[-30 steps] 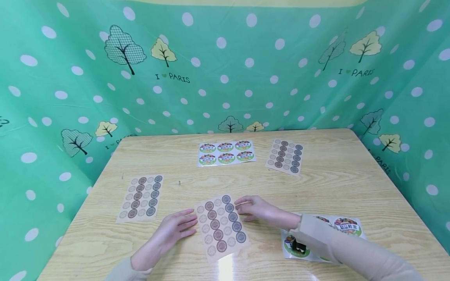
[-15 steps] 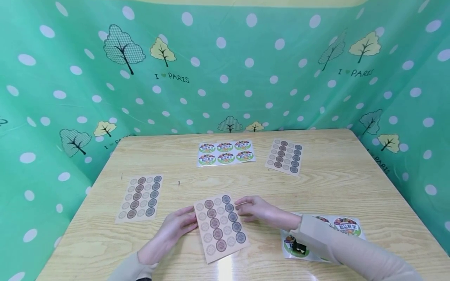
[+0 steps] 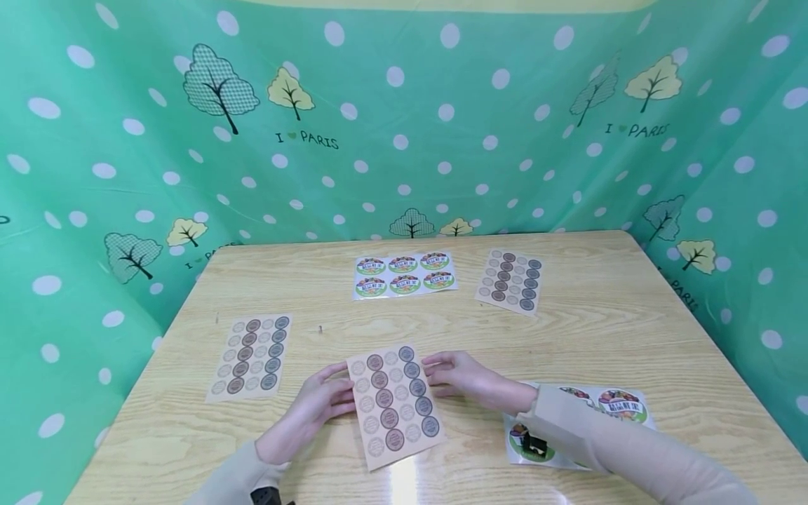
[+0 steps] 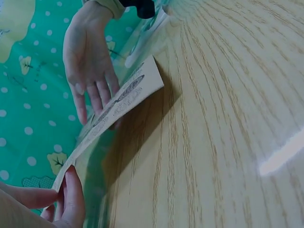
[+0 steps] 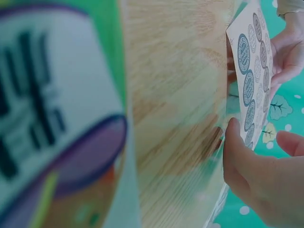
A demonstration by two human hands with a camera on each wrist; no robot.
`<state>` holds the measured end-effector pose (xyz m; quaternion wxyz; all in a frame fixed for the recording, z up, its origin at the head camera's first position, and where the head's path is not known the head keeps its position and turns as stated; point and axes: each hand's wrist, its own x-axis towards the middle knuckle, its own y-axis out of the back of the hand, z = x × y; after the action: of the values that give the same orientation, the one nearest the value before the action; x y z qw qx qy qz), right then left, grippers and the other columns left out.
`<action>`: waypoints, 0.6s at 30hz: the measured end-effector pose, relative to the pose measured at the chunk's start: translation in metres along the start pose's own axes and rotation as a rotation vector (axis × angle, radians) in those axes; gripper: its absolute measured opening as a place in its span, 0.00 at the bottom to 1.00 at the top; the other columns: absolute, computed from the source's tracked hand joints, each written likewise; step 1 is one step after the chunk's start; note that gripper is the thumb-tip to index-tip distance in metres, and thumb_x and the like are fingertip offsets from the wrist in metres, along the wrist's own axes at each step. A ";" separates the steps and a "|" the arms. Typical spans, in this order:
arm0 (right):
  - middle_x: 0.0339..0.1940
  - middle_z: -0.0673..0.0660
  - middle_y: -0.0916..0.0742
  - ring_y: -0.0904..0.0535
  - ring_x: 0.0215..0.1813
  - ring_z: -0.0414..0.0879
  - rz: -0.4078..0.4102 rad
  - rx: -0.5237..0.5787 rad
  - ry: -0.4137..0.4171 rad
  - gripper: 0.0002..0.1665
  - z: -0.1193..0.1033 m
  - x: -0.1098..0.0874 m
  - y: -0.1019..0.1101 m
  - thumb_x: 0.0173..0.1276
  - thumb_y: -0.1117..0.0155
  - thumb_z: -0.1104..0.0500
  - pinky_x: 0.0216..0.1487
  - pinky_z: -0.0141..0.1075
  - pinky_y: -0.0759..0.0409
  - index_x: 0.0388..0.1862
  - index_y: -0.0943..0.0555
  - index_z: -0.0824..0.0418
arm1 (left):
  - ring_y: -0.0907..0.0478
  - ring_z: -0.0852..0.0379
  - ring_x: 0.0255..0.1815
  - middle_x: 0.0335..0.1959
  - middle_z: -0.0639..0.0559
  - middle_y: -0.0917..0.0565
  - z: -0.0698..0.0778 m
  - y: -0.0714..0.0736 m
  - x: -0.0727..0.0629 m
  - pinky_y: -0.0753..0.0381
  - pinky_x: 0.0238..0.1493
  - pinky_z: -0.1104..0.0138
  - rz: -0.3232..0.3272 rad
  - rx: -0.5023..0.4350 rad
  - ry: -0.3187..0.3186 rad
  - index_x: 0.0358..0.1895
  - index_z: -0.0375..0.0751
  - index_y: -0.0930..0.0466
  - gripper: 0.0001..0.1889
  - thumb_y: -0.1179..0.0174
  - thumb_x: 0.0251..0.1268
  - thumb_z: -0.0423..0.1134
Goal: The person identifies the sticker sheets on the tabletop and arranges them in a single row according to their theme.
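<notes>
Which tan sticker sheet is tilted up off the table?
The near middle sheet: the left hand holds it by one edge; the left sheet and far-right sheet lie flat.

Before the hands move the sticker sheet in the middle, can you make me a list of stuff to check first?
1. Left hand has a hold: ok, it pinches the left edge of the middle sheet.
2. Right hand pinches too: not ok, its thumb stands apart from the sheet.
3. Right fingertips touch the sheet: cannot tell, they are right by its edge.
4. Near end is up off the table: ok, the left wrist view shows a gap.
5. Right sleeve is out of the way: not ok, it crosses above part of the colourful sheet.
</notes>
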<state>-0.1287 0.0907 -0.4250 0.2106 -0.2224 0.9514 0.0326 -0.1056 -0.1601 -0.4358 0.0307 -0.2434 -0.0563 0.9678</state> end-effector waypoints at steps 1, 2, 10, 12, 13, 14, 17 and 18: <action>0.50 0.70 0.24 0.23 0.47 0.55 0.003 0.005 0.001 0.26 0.000 0.000 0.000 0.58 0.46 0.72 0.47 0.41 0.22 0.56 0.37 0.77 | 0.21 0.52 0.33 0.32 0.43 0.19 0.000 0.000 0.000 0.21 0.41 0.57 -0.002 -0.002 -0.002 0.61 0.28 0.44 0.26 0.51 0.57 0.26; 0.50 0.71 0.24 0.23 0.47 0.55 0.005 0.007 0.001 0.26 -0.001 0.000 -0.001 0.58 0.46 0.72 0.47 0.41 0.22 0.57 0.37 0.77 | 0.21 0.52 0.33 0.32 0.43 0.19 0.000 0.000 0.000 0.21 0.41 0.57 -0.005 -0.003 -0.003 0.61 0.28 0.44 0.26 0.51 0.57 0.26; 0.44 0.67 0.20 0.20 0.42 0.51 0.051 -0.003 0.008 0.26 -0.001 0.001 -0.001 0.57 0.46 0.73 0.43 0.39 0.21 0.56 0.36 0.76 | 0.21 0.52 0.33 0.33 0.43 0.19 0.002 0.000 -0.001 0.21 0.41 0.58 -0.022 -0.024 -0.011 0.62 0.27 0.46 0.27 0.51 0.58 0.26; 0.41 0.65 0.19 0.20 0.40 0.50 0.065 -0.006 0.006 0.26 -0.001 0.002 -0.002 0.56 0.46 0.73 0.42 0.38 0.20 0.56 0.35 0.76 | 0.21 0.52 0.33 0.33 0.43 0.19 0.003 0.000 -0.001 0.21 0.41 0.58 -0.025 -0.030 -0.015 0.62 0.27 0.46 0.27 0.51 0.57 0.26; 0.40 0.64 0.18 0.20 0.39 0.49 0.071 -0.006 0.004 0.27 -0.001 0.002 -0.002 0.55 0.46 0.74 0.42 0.38 0.20 0.56 0.35 0.75 | 0.21 0.52 0.33 0.33 0.43 0.19 0.004 0.000 -0.001 0.21 0.41 0.58 -0.024 -0.031 -0.015 0.62 0.27 0.46 0.27 0.51 0.57 0.26; 0.39 0.62 0.18 0.20 0.37 0.48 0.076 -0.006 0.004 0.27 -0.001 0.002 -0.002 0.55 0.45 0.74 0.41 0.38 0.20 0.56 0.35 0.74 | 0.21 0.52 0.33 0.33 0.43 0.19 0.004 0.000 -0.001 0.21 0.41 0.59 -0.023 -0.033 -0.015 0.62 0.27 0.46 0.27 0.51 0.57 0.26; 0.36 0.60 0.18 0.20 0.35 0.47 0.089 -0.001 0.000 0.29 -0.002 0.003 -0.003 0.54 0.44 0.74 0.40 0.38 0.20 0.57 0.35 0.72 | 0.21 0.52 0.33 0.33 0.43 0.19 0.005 0.000 -0.001 0.21 0.41 0.59 -0.014 -0.040 -0.016 0.61 0.27 0.46 0.27 0.51 0.57 0.26; 0.35 0.60 0.18 0.20 0.34 0.46 0.091 0.001 -0.002 0.29 -0.002 0.003 -0.003 0.54 0.44 0.74 0.40 0.38 0.20 0.58 0.35 0.71 | 0.21 0.52 0.33 0.33 0.43 0.19 0.006 0.001 0.000 0.20 0.41 0.59 -0.011 -0.041 -0.015 0.61 0.27 0.45 0.27 0.51 0.57 0.25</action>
<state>-0.1308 0.0865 -0.4245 0.2101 -0.1788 0.9603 0.0420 -0.1081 -0.1612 -0.4307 0.0304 -0.2363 -0.0776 0.9681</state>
